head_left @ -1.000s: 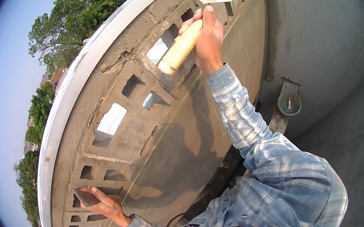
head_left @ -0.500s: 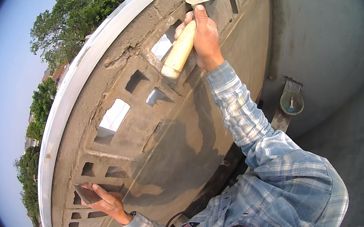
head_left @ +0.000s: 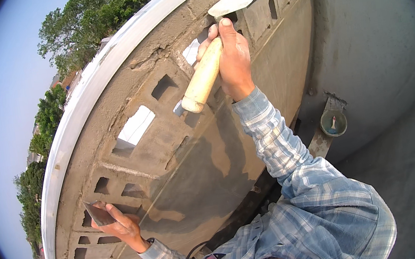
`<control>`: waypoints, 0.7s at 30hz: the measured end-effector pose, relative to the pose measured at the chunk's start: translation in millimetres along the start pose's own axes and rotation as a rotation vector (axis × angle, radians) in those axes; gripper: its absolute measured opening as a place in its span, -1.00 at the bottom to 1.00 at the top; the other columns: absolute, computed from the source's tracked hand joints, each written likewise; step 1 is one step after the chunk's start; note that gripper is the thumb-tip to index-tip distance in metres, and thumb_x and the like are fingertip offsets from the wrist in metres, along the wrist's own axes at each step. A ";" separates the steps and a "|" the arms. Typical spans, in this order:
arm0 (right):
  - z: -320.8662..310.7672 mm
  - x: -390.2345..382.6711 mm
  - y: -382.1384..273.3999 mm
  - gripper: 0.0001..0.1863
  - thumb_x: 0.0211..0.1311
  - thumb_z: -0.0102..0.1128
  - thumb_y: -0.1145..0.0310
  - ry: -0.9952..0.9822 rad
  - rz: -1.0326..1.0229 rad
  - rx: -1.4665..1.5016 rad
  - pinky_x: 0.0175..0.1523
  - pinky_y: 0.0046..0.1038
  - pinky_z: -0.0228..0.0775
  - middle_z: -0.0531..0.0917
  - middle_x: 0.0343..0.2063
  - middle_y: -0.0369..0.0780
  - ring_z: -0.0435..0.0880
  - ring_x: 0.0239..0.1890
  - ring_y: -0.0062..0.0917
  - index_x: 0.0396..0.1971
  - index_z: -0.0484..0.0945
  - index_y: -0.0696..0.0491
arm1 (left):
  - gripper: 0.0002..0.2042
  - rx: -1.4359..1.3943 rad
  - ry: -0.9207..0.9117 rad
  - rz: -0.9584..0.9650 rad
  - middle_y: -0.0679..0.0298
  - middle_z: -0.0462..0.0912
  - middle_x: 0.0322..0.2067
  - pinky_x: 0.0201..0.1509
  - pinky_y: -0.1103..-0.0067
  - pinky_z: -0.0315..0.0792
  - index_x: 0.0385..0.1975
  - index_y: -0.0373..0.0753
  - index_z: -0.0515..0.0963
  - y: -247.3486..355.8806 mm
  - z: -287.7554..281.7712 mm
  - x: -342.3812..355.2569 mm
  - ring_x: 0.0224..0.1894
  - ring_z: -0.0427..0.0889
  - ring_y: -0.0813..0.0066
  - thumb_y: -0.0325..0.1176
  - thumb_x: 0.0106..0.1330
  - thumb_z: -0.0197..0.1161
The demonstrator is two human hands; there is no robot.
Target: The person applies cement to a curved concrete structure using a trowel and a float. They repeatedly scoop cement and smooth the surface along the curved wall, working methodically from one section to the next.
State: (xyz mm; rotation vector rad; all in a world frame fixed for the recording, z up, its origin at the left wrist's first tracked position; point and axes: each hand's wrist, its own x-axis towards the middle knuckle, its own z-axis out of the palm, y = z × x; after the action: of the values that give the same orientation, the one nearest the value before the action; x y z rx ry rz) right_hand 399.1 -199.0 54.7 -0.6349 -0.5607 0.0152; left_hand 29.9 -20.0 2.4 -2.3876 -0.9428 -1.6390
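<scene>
one trowel [head_left: 205, 73], right hand [head_left: 235, 62]; one blade [head_left: 99, 214], left hand [head_left: 126, 227]

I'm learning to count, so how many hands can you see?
2. The right hand holds a trowel up in front of the brown wall; the left hand holds a flat, dark piece, lower left in the picture. No other hands show.

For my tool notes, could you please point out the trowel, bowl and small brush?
Trowel [head_left: 204, 75]: head view, middle of the pale wooden handle.
Bowl [head_left: 342, 124]: head view, inner right wall.
Small brush [head_left: 333, 123]: head view, handle.
</scene>
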 end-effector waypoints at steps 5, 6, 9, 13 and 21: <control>11.2 -18.4 -0.1 -0.51 0.52 -0.33 -0.07 0.150 -0.418 0.139 -0.49 -0.44 0.51 0.53 -0.67 -0.16 0.54 -0.68 -0.50 -0.40 0.30 0.07 | -0.58 0.069 -0.049 0.099 0.03 0.32 -0.07 0.14 0.32 0.17 0.06 -0.45 0.38 -12.4 4.7 0.4 0.03 0.28 0.15 -0.18 0.43 0.07; 5.3 -11.5 9.6 -0.49 0.52 -0.33 -0.10 0.000 -0.093 0.009 -0.51 -0.44 0.50 0.53 -0.68 -0.15 0.54 -0.68 -0.49 -0.39 0.30 0.06 | -0.58 0.125 -0.071 0.155 0.03 0.33 -0.07 0.14 0.32 0.17 0.05 -0.45 0.39 -18.8 3.8 -0.6 0.04 0.27 0.15 -0.18 0.43 0.07; 9.6 -16.4 -1.4 -0.48 0.52 -0.33 -0.09 0.031 -0.057 0.097 -0.52 -0.44 0.46 0.53 -0.69 -0.15 0.54 -0.68 -0.49 -0.40 0.32 0.07 | -0.59 -0.081 -0.005 -0.052 0.02 0.36 -0.07 0.15 0.32 0.14 0.03 -0.45 0.41 1.7 2.7 -0.4 0.05 0.24 0.15 -0.17 0.44 0.06; 20.2 -21.9 -0.1 -0.48 0.51 -0.32 -0.10 0.090 -0.097 0.107 -0.52 -0.44 0.47 0.53 -0.70 -0.15 0.55 -0.67 -0.49 -0.41 0.32 0.07 | -0.60 -0.028 -0.036 -0.012 0.00 0.38 -0.07 0.16 0.32 0.13 0.02 -0.44 0.43 -0.2 5.9 0.3 0.05 0.23 0.15 -0.17 0.45 0.06; 29.5 -35.8 13.6 -0.49 0.52 -0.31 -0.08 0.072 -0.093 0.074 -0.49 -0.48 0.50 0.53 -0.67 -0.17 0.56 -0.65 -0.51 -0.41 0.30 0.07 | -0.65 -0.039 0.011 0.011 0.06 0.46 -0.12 0.12 0.29 0.14 -0.04 -0.39 0.46 9.8 5.2 3.1 0.02 0.24 0.13 -0.19 0.43 0.05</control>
State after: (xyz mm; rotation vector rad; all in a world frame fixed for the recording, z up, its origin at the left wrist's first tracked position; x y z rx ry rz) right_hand 355.9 -178.0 49.0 -0.5347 -0.5173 -0.0735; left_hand 40.1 -24.5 5.4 -2.4012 -0.9031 -1.6806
